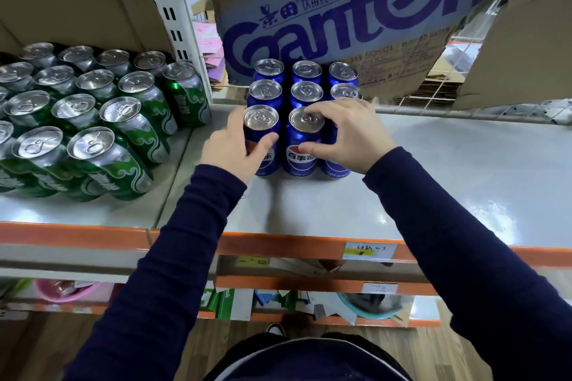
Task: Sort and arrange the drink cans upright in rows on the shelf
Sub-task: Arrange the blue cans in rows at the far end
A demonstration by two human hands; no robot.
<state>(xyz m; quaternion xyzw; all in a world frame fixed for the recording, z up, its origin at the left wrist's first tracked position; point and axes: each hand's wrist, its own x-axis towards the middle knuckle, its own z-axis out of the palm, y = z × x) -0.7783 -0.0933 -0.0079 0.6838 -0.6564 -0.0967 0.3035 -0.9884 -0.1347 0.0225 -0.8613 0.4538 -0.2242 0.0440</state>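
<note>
Several blue cola cans stand upright in three rows of three on the grey shelf. My left hand grips the front-left blue can from its left side, thumb across the label. My right hand curls over the front-right blue can and hides its top. Its forefinger and thumb touch the front-middle blue can. The two back rows stand untouched.
Many green cans stand packed in rows on the left shelf section, beyond a white slotted upright. A torn cardboard water box leans behind the blue cans. The shelf's orange front edge carries price tags; lower shelves hold mixed goods.
</note>
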